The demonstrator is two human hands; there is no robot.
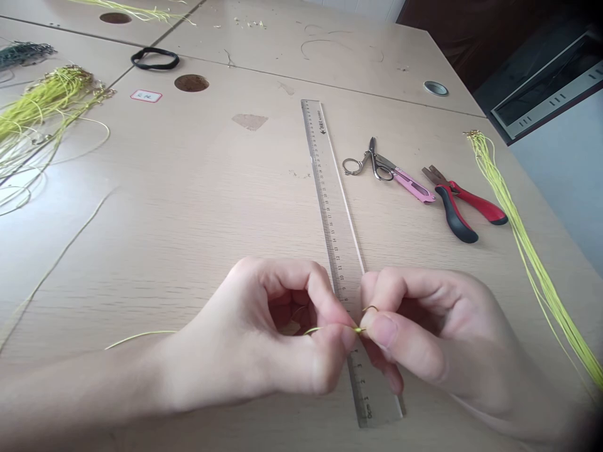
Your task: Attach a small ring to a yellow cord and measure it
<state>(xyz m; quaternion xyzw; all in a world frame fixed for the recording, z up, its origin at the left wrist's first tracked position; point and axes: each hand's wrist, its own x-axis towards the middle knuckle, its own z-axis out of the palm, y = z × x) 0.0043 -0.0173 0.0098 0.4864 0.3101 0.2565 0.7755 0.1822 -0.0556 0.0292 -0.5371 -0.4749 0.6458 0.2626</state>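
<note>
Thread point(313, 330), thin, yellow, is over the clear ruler point(325, 188), pinched by our left hand point(268, 333); our right hand point(438, 333) pinches a bent hook point(371, 307). The grainy table point(226, 207) spreads left of the ruler, its edge far right.

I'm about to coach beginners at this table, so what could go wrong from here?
The small hook in the right hand could prick a fingertip. The thin line might slip from the left hand, which only pinches it. Either hand could nudge the ruler lying beneath them.
</note>
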